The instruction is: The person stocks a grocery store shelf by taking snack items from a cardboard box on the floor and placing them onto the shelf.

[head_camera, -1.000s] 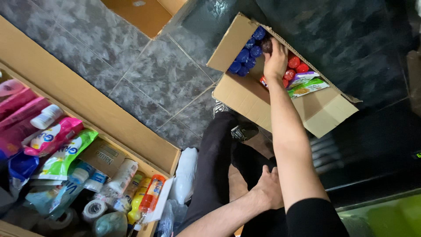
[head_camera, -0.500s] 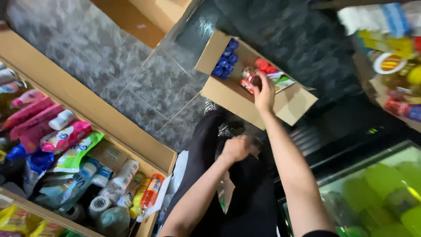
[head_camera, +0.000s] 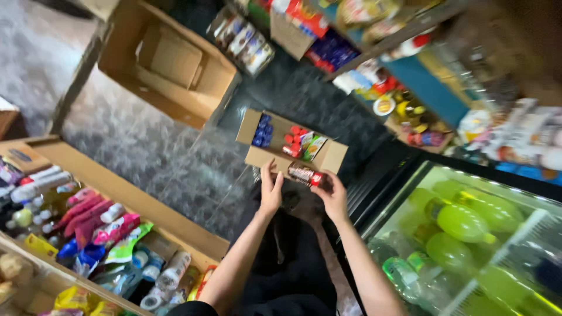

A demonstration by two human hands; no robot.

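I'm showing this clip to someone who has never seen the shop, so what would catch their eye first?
Probably the two bare hands in the middle: the right hand grips a small bottle with a red cap, the left hand open beside it. Just beyond them on the dark floor sits an open cardboard box packed with blue-capped and red-capped bottles. At lower right a brightly lit fridge glows with green bottles.

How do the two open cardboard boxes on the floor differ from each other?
The larger box looks empty, showing only its bare flaps and bottom; the smaller box holds blue-capped and red-capped bottles. The larger box lies well away from the person; the smaller box sits just beyond the left hand and the right hand. Both are plain brown cardboard, open-topped.
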